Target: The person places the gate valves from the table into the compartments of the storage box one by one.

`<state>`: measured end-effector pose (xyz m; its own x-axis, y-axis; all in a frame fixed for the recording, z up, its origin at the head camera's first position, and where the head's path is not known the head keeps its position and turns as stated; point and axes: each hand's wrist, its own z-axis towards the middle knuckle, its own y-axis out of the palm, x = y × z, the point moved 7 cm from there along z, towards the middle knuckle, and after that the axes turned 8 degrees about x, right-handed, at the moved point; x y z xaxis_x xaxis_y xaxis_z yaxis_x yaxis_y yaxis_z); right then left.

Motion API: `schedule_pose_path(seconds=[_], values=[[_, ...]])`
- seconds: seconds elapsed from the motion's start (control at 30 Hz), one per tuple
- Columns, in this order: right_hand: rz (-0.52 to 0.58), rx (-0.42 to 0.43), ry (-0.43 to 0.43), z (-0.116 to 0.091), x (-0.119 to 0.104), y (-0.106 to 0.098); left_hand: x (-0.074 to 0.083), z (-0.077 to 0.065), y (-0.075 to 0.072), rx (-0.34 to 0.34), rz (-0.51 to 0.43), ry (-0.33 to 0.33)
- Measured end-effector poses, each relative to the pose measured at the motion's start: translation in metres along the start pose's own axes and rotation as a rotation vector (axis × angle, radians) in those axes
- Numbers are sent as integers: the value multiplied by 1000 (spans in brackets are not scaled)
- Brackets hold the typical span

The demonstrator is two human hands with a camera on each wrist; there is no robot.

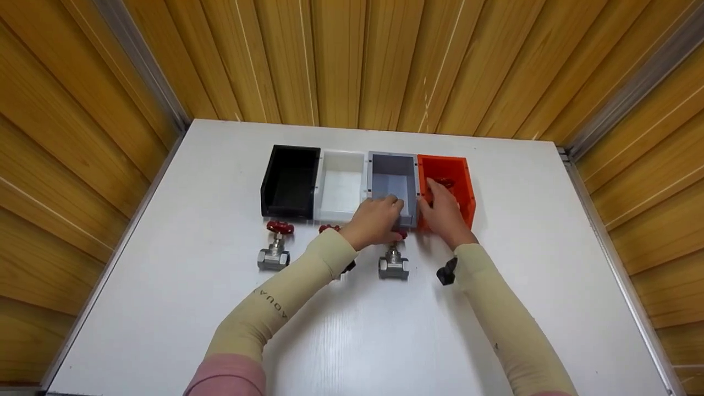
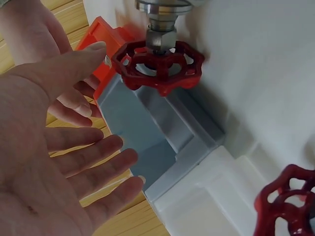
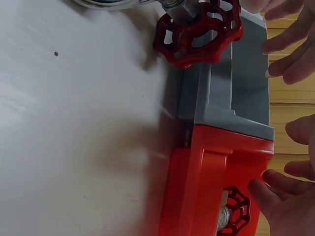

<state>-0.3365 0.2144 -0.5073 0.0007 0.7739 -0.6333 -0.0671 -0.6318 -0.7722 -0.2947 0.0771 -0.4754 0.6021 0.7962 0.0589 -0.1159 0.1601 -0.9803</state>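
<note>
My left hand (image 1: 377,220) reaches over the front of the grey bin (image 1: 404,220), its fingers extended and holding nothing. In the left wrist view, the thumb tip lies right at the red handwheel (image 2: 157,69) of a metal valve (image 1: 394,265) standing before that bin. My right hand (image 1: 443,213) is over the orange bin (image 1: 468,187), fingers spread and loosely bent. Inside that bin lies another valve, whose red handwheel (image 3: 238,211) shows just beside the right fingertips in the right wrist view. Nothing is in the right hand's grasp.
A black bin (image 1: 289,212) and a white bin (image 1: 341,212) continue the row to the left. One valve (image 1: 274,256) stands before the black bin; another red handwheel (image 1: 329,227) is partly hidden behind my left forearm. Wood-patterned walls (image 1: 335,66) surround the white table (image 1: 165,264).
</note>
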Motion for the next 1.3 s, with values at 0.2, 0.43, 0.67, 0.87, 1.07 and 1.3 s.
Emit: schedule_pose_path(seconds=[0.2, 0.43, 0.67, 0.87, 1.07, 1.3], values=[[-10, -34, 44, 0, 3, 8, 2, -10, 2, -26, -29, 12], [-16, -25, 25, 0, 2, 12, 6, -23, 7, -67, -40, 24], [-15, 1, -16, 2, 1, 14, 11, -32, 15, -92, -41, 22], [-4, -8, -11, 2, 0, 18, 11, -38, 23, -119, -33, 21], [0, -13, -18, 3, 0, 21, 9, -43, 28, -128, -56, 14], [6, -2, -29, 5, -2, 23, 10, -48, 34, -138, -47, 7]])
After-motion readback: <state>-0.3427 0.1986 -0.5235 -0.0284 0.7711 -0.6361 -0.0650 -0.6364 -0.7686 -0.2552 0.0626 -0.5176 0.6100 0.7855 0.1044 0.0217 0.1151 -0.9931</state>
